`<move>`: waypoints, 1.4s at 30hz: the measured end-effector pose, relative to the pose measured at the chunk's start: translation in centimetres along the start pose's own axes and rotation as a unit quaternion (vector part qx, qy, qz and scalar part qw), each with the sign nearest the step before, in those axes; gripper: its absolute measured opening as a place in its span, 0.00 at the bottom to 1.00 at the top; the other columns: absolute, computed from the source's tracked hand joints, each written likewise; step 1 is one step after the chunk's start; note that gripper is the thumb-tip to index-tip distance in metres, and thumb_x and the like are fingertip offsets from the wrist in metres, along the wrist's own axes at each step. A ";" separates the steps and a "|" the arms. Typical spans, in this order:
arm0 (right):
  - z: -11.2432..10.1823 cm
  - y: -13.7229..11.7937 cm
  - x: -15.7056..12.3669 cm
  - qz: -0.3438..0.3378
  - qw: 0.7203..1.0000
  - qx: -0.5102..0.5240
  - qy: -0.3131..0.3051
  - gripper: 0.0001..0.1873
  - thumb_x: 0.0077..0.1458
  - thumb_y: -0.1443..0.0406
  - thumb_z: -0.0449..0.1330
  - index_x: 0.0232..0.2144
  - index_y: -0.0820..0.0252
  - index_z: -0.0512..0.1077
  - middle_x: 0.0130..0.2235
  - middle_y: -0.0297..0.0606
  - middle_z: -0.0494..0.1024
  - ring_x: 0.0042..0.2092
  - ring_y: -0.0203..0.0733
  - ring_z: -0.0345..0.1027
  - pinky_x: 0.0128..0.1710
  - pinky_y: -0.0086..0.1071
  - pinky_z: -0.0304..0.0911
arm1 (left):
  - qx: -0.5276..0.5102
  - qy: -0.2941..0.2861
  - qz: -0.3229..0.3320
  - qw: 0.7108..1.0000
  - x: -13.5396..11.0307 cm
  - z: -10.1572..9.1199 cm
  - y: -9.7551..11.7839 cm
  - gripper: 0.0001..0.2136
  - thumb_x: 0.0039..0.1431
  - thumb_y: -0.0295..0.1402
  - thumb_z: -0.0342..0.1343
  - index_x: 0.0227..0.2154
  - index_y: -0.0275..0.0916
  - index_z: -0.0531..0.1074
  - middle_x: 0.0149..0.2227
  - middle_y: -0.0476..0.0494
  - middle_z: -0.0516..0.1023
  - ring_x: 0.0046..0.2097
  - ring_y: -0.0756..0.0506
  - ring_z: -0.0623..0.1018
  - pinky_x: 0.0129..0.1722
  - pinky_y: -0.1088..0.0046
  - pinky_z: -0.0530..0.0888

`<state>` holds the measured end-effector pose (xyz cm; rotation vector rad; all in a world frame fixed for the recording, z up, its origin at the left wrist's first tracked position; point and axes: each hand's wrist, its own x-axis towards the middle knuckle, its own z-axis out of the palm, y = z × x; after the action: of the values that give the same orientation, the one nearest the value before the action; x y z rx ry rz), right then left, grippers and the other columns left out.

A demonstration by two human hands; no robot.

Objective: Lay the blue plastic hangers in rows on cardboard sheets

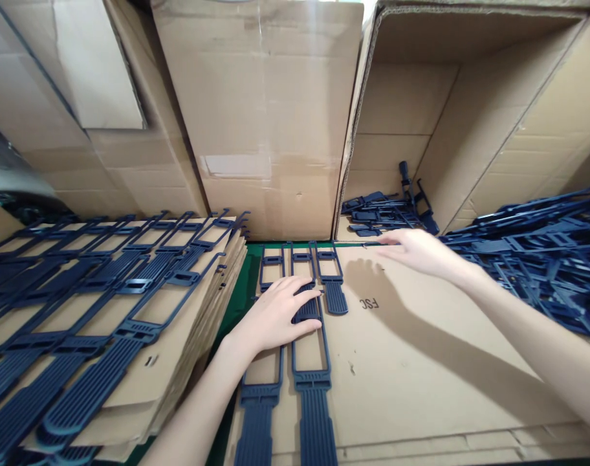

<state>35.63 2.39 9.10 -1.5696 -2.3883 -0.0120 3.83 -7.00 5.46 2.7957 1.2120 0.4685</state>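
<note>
Where a green worktop (237, 304) shows between stacks of cardboard, tall boxes (256, 116) stand along the back. One open box (469, 116) at the back right lies on its side, with a few dark blue plastic straps (387, 210) inside it. At left, a stack of cardboard sheets (178, 362) carries rows of the same blue parts (81, 310), laid side by side at a slant. At far right a loose heap (542, 252) of these parts lies tangled. In the centre lies a flat sheet (421, 362) printed "FSC", with three blue straps (314, 362) lined up along its left side, running from its far edge toward the viewer.

The left hand (275, 317) lies open, palm down, pressing flat on the middle strap, its fingers (305, 298) spread across the ribbed part. The right hand (416, 249) is open too, fingers stretched out and holding nothing; it hovers at the sheet's far edge, just before the mouth of the open box and near the straps inside it. Its shadow falls on the sheet below.
</note>
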 end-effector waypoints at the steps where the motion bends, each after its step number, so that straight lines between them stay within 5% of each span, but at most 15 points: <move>1: -0.5 1.7 0.1 0.041 0.998 -0.037 -0.001 0.20 0.57 0.53 0.53 0.42 0.58 0.76 0.43 0.44 0.78 0.44 0.52 0.72 0.42 0.40 0.66 | 0.001 -0.001 -0.002 1.000 0.0 0.0 0.0 0.22 0.59 0.44 0.56 0.55 0.43 0.67 0.59 0.37 0.65 0.61 0.37 0.64 0.58 0.53 0.63; 4: -1.2 6.0 -0.6 0.153 0.977 -0.130 -0.065 0.16 0.54 0.54 0.56 0.30 0.59 0.77 0.35 0.49 0.78 0.38 0.55 0.72 0.35 0.41 0.63 | 0.002 -0.006 -0.004 1.000 0.1 0.0 0.0 0.22 0.59 0.43 0.56 0.55 0.42 0.67 0.59 0.36 0.65 0.61 0.36 0.64 0.59 0.53 0.63; 8: -0.7 8.5 -3.3 0.195 0.962 -0.142 -0.125 0.15 0.51 0.56 0.59 0.21 0.60 0.74 0.32 0.56 0.77 0.33 0.56 0.72 0.28 0.41 0.57 | -0.001 -0.008 -0.004 1.000 0.1 0.0 0.0 0.22 0.59 0.43 0.56 0.54 0.41 0.68 0.59 0.35 0.65 0.61 0.36 0.64 0.59 0.53 0.62; 19: 0.3 8.1 -5.1 0.233 0.953 -0.166 -0.096 0.10 0.51 0.61 0.55 0.25 0.58 0.73 0.34 0.52 0.76 0.35 0.56 0.72 0.29 0.38 0.56 | -0.007 -0.004 -0.007 1.000 0.0 0.2 -0.2 0.22 0.59 0.45 0.55 0.54 0.44 0.68 0.59 0.38 0.65 0.61 0.36 0.63 0.60 0.53 0.61; 28: -2.7 7.5 -5.0 0.307 0.935 -0.175 0.009 0.14 0.53 0.55 0.51 0.31 0.53 0.73 0.34 0.44 0.77 0.38 0.55 0.71 0.31 0.37 0.57 | -0.007 -0.015 -0.015 1.000 0.1 0.1 0.0 0.22 0.59 0.45 0.55 0.54 0.42 0.68 0.60 0.38 0.64 0.62 0.36 0.62 0.60 0.54 0.60; 34: -3.1 4.3 -6.1 0.200 0.975 0.056 0.081 0.10 0.56 0.58 0.55 0.31 0.58 0.69 0.29 0.38 0.76 0.32 0.40 0.71 0.36 0.31 0.60 | -0.008 -0.013 -0.009 1.000 0.0 0.2 -0.1 0.23 0.59 0.45 0.55 0.55 0.43 0.68 0.60 0.38 0.64 0.62 0.36 0.63 0.60 0.54 0.60; 42: -1.3 -3.6 -8.7 0.068 0.917 0.382 -0.096 0.16 0.62 0.51 0.49 0.32 0.57 0.59 0.25 0.32 0.70 0.23 0.35 0.68 0.26 0.30 0.63 | -0.007 -0.011 -0.008 1.000 0.1 0.2 -0.1 0.22 0.59 0.45 0.55 0.54 0.43 0.68 0.59 0.38 0.65 0.61 0.37 0.63 0.60 0.54 0.60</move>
<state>35.89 -7.15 8.79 -1.3584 -1.9972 1.0151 3.84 -6.85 5.22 2.7702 1.2198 0.4423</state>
